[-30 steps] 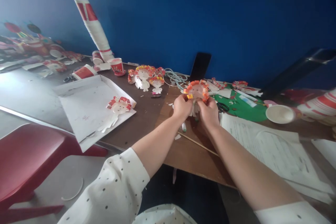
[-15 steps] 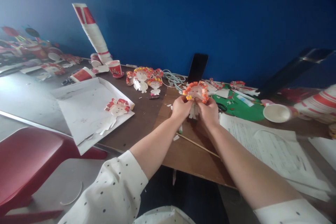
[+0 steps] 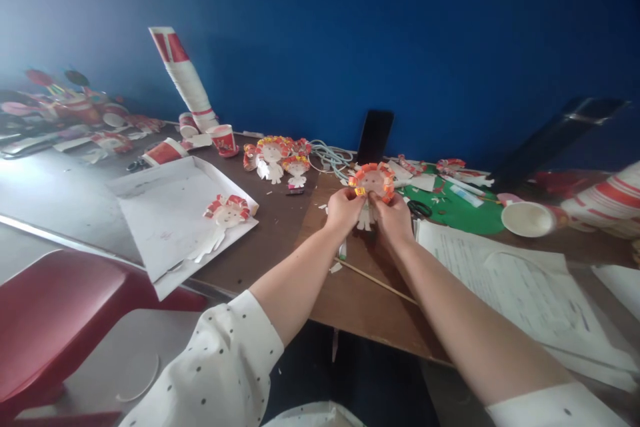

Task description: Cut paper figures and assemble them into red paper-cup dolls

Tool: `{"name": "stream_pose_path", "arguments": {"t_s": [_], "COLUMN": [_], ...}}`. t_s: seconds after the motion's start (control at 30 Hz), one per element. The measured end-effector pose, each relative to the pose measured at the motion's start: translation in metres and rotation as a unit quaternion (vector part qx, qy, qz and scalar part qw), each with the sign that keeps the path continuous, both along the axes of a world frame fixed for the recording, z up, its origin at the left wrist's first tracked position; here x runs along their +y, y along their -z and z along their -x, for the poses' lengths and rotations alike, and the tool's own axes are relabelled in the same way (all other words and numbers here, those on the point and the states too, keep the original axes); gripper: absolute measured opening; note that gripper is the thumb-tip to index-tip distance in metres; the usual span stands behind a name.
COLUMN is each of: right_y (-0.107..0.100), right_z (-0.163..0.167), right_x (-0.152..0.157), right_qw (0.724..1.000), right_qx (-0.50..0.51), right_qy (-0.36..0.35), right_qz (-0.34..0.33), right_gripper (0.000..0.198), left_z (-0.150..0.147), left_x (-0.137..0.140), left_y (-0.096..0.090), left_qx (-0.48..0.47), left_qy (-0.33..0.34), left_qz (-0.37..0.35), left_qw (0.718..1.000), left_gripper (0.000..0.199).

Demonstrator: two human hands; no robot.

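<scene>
Between both hands, just above the brown table [image 3: 280,240], I hold a paper doll [image 3: 373,183] with curled orange-red strips round its pale face and a white body hanging below. My left hand [image 3: 344,208] pinches its left side by a yellow curl. My right hand [image 3: 393,215] grips it at the lower right, thumb near the chin. Several finished-looking dolls [image 3: 273,153] of the same kind stand grouped behind to the left. One more paper doll [image 3: 229,211] lies on a white sheet [image 3: 165,213].
A leaning stack of paper cups [image 3: 187,83] and a red cup [image 3: 223,140] stand at the back left. Behind my hands a phone [image 3: 376,135] rests against the blue wall. Black scissors [image 3: 419,208], green paper [image 3: 470,217], a thin stick [image 3: 377,279] and printed sheets [image 3: 500,273] lie nearby.
The view has shifted slightly, so the scene sits a little lower. Both hands keep hold of the paper doll, whose face now tilts a bit more toward me.
</scene>
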State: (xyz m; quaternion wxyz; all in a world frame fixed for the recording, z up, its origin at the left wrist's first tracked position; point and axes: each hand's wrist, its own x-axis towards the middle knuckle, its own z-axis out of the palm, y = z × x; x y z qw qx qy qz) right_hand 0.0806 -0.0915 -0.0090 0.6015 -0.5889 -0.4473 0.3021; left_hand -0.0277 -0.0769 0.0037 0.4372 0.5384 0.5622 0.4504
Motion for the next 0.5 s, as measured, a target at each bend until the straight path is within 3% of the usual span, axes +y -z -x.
{"name": "stream_pose_path", "arguments": {"t_s": [0.27, 0.5], "right_y": [-0.007, -0.011], "right_z": [-0.002, 0.002], "right_x": [-0.002, -0.006], "right_qw": [0.998, 0.998], "right_qx": [-0.053, -0.020], "right_qy": [0.011, -0.016], "right_qz": [0.016, -0.066], "right_gripper": [0.040, 0.053], "left_z": [0.004, 0.023], "left_x": [0.005, 0.017], "left_y": [0.001, -0.004], "left_qx": [0.005, -0.045], "left_qy": [-0.026, -0.142], "left_qz": [-0.009, 0.028], "left_qw": [1.000, 0.988], "left_gripper": [0.018, 0.022]}}
